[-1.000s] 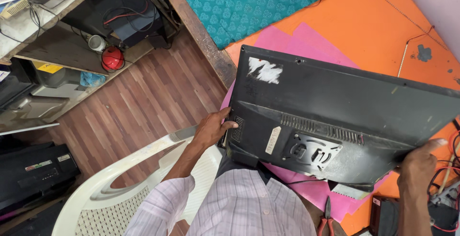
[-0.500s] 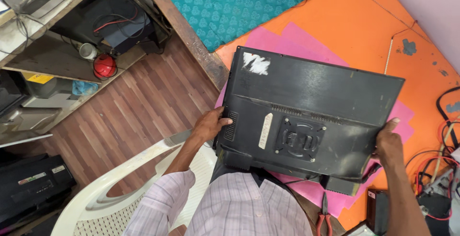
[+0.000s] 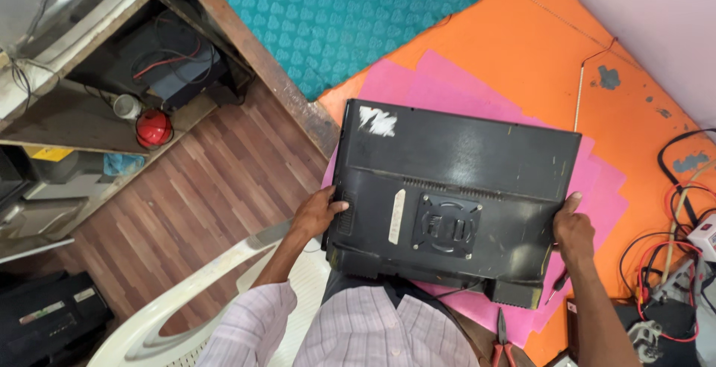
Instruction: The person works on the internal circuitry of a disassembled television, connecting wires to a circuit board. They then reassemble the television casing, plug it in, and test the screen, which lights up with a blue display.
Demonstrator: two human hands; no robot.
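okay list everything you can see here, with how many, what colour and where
monitor: one, black, back side up, lying on the pink sheets
pink sheets: several, overlapping, on the orange table
orange table: one, right half
teal cloth: one, top centre
pliers: one, red handles, bottom edge below the monitor
wires: several, red and black, far right
plastic chair: one, white, bottom left
red round object: one, on shelf at left
left hand: gripping monitor's left edge
right hand: gripping monitor's right edge
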